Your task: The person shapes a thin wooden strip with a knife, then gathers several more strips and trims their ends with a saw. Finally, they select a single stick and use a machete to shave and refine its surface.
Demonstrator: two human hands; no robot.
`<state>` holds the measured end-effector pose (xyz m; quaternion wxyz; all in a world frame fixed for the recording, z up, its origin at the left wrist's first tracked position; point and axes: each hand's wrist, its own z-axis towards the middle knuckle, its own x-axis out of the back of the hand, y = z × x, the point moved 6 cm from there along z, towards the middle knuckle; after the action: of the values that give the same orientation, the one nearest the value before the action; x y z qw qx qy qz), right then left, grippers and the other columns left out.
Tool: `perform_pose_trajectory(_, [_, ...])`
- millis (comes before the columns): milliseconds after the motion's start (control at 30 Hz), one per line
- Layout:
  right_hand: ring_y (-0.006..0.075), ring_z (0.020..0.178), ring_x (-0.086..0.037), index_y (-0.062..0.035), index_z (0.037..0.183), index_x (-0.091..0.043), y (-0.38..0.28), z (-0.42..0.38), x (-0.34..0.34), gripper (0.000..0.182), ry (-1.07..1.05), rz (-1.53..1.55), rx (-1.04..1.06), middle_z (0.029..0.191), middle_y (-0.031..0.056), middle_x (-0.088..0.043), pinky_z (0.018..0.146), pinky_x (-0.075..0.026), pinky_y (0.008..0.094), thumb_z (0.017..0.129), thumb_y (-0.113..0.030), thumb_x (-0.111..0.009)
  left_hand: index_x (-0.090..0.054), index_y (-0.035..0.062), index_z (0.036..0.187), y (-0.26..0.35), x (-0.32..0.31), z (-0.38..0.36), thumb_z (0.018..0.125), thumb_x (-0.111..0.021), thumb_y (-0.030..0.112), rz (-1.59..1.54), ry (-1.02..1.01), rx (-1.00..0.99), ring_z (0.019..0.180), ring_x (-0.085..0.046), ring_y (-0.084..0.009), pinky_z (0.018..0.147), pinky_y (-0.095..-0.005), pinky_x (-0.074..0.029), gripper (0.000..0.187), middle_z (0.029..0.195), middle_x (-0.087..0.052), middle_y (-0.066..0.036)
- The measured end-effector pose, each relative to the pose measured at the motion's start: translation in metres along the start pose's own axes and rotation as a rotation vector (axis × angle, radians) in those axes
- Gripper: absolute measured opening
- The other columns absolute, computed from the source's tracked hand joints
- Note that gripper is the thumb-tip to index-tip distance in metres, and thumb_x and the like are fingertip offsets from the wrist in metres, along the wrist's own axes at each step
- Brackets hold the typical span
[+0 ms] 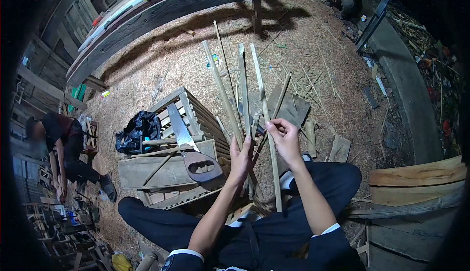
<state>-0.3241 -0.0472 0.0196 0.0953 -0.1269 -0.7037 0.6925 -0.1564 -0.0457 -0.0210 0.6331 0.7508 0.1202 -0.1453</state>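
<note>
A single head-worn camera looks steeply down and forward from the seated person's own eye level. Its wide fisheye lens bends the edges, with dark corners. The person's forearms and lap [254, 232] fill the near bottom; the sawdust-strewn floor [303, 31] stretches away toward the top. There is no second view to share any part of it.

A bundle of pale, flat bamboo strips [234, 94] was held nearly upright, fanned apart at the top and gathered together at the bottom. One longer strip [267, 124] was set slightly apart on the right side of the bundle, tilted, its lower end reaching down over the dark trousers.
</note>
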Motion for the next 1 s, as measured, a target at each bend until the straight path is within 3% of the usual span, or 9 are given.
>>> perform_pose_trajectory(400, [0.0053,0.078,-0.061,0.001,0.098,-0.066,0.001,-0.006,-0.001,0.022,-0.048,-0.076,0.012,0.085,0.0006,-0.067,0.072,-0.05,0.0243,0.098,-0.02,-0.071,-0.058,0.0029,0.119,0.006,-0.004,-0.001,0.107,-0.059,0.023,0.115,-0.002,-0.063,0.086,-0.054,-0.0075,0.077,-0.0249,-0.046,0.023,0.099,-0.063,0.0])
perform_pose_trajectory(600, [0.0074,0.077,-0.061,0.0006,0.1,-0.064,0.003,-0.009,0.004,0.018,0.025,-0.129,0.066,0.086,0.0011,-0.067,0.071,-0.05,0.0256,0.098,-0.017,-0.07,-0.059,0.0019,0.123,-0.003,0.003,0.002,0.107,-0.059,0.02,0.093,0.022,-0.033,0.093,-0.056,-0.0084,0.084,-0.027,-0.047,0.024,0.105,-0.066,-0.002])
perform_pose_trajectory(667, [0.0021,0.071,-0.05,-0.0017,0.099,-0.065,0.004,-0.011,0.004,0.012,0.06,-0.032,0.041,0.078,-0.0058,-0.056,0.064,-0.041,0.0211,0.097,-0.013,-0.068,-0.058,0.0009,0.126,0.001,0.003,0.003,0.106,-0.059,0.02,0.102,0.036,-0.078,0.1,-0.058,-0.0103,0.092,-0.0291,-0.046,0.027,0.111,-0.067,-0.004])
perform_pose_trajectory(767, [0.0069,0.078,-0.058,0.0001,0.105,-0.062,0.004,-0.012,0.005,0.017,0.058,-0.037,0.033,0.083,-0.0005,-0.064,0.068,-0.048,0.0251,0.098,-0.014,-0.068,-0.058,0.0002,0.127,0.006,0.0,0.001,0.107,-0.059,0.02,0.12,0.038,-0.084,0.105,-0.059,-0.0125,0.096,-0.03,-0.045,0.029,0.115,-0.067,-0.007])
perform_pose_trajectory(1000, [0.0068,0.075,-0.054,-0.001,0.11,-0.062,0.009,-0.009,0.002,0.022,0.106,-0.062,0.101,0.087,0.0004,-0.062,0.065,-0.045,0.0253,0.102,-0.021,-0.063,-0.055,-0.0014,0.134,0.002,0.004,-0.002,0.107,-0.058,0.025,0.248,0.002,-0.126,0.109,-0.058,-0.012,0.097,-0.0294,-0.046,0.038,0.121,-0.065,-0.007])
